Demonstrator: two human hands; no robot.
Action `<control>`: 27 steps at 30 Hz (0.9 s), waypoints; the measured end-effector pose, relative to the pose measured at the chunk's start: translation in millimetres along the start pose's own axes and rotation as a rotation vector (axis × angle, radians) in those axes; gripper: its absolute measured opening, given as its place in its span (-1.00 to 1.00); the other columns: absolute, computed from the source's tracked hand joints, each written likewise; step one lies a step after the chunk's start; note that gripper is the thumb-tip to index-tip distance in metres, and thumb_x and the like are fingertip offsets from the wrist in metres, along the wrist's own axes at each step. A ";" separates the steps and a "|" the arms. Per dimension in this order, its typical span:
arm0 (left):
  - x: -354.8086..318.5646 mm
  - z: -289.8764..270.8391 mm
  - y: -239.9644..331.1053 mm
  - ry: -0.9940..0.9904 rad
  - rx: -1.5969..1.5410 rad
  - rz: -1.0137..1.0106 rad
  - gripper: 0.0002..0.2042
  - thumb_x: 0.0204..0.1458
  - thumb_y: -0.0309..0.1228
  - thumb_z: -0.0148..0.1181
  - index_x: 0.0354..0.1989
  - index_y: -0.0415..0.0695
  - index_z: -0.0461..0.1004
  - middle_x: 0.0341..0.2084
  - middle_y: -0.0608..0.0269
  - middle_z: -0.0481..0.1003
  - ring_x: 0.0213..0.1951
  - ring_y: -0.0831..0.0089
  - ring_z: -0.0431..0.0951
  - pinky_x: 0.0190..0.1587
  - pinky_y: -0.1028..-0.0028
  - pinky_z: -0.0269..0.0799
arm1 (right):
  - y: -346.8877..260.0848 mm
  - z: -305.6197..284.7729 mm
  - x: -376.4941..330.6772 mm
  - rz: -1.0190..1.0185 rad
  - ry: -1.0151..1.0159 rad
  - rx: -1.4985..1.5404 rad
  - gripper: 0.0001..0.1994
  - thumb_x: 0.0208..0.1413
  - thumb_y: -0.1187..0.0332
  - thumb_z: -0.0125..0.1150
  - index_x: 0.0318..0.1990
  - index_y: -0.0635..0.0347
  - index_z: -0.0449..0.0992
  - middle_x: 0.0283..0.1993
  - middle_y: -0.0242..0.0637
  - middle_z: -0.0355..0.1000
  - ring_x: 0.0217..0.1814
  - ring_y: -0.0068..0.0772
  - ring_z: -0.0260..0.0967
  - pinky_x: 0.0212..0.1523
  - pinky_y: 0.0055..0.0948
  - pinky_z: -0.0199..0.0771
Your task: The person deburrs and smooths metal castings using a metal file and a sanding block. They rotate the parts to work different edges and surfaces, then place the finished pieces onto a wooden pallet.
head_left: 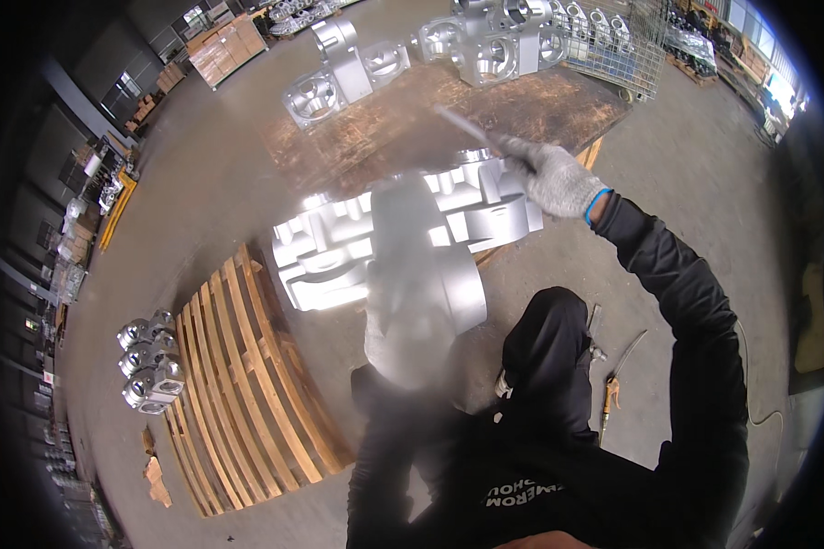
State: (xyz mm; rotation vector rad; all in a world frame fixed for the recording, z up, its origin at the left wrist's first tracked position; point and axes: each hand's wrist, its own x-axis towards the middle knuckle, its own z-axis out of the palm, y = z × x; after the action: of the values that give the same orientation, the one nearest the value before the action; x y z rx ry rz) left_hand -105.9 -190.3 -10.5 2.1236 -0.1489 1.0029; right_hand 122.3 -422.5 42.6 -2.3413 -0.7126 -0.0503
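My right hand (pixel 558 178), in a grey knit glove with a blue cuff, is closed round a thin, light rod-shaped tool (pixel 467 123). The tool points up and left over the worktable; motion blurs it, so its kind is unclear. Below it lies a row of silver machined metal castings (pixel 325 247) along the table's near edge. My left hand (pixel 403 352), also gloved in grey, is at the near side of a large silver casting (pixel 458 284). Its fingers are smeared by blur, so whether it grips that casting cannot be made out.
The brown, worn worktable (pixel 384 128) bears more castings (pixel 343 73) at its far side. A wire cage (pixel 645 55) adjoins it. Left of me lies a wooden pallet (pixel 247 384), with stacked castings (pixel 151 361) beside it. An orange-handled air gun (pixel 612 398) lies on the floor at right.
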 end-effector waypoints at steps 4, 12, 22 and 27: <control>0.9 0.0 0.4 0.037 0.120 0.107 -0.75 0.08 -0.59 0.29 -0.04 -0.20 0.56 0.29 -0.17 0.42 0.33 -0.14 0.45 0.04 0.23 0.69 | -15.7 14.4 6.0 -0.056 -0.329 -0.526 -0.50 0.40 0.32 0.01 0.48 0.03 0.34 -0.08 0.00 0.61 -0.05 0.05 0.60 0.03 -0.14 0.63; 4.6 1.0 3.6 0.053 0.135 0.154 -0.78 -0.01 -0.66 0.26 -0.16 -0.22 0.61 0.21 -0.20 0.50 0.27 -0.13 0.53 0.04 0.22 0.70 | -43.3 21.4 14.5 0.296 -0.440 0.093 -0.49 0.40 0.39 -0.09 0.48 -0.03 0.34 -0.08 -0.06 0.60 -0.09 -0.12 0.64 0.05 -0.11 0.63; 24.1 -1.1 5.5 0.054 0.115 0.270 -0.93 0.07 -0.58 0.30 -0.30 -0.24 0.54 0.22 -0.18 0.51 0.21 -0.08 0.58 0.22 0.09 0.54 | -22.1 58.9 45.8 -0.332 -0.216 -0.160 -0.52 0.33 0.28 0.06 0.38 0.10 0.45 -0.14 0.06 0.60 -0.16 0.10 0.59 0.02 -0.08 0.56; 50.0 7.8 14.1 0.155 0.060 0.096 -0.77 0.12 -0.54 0.30 -0.05 -0.26 0.65 0.09 -0.17 0.60 0.25 -0.02 0.55 0.33 0.08 0.42 | -55.2 31.6 46.5 -0.071 -0.356 -0.051 -0.57 0.41 0.15 0.08 0.33 0.08 0.50 -0.45 -0.12 0.51 -0.51 -0.21 0.51 -0.43 -0.23 0.54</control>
State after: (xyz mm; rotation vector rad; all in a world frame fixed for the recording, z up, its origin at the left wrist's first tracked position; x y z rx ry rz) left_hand -72.6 -195.3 29.8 2.0989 -0.1476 1.2382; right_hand 129.2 -346.4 61.7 -2.3991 -0.9753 0.3290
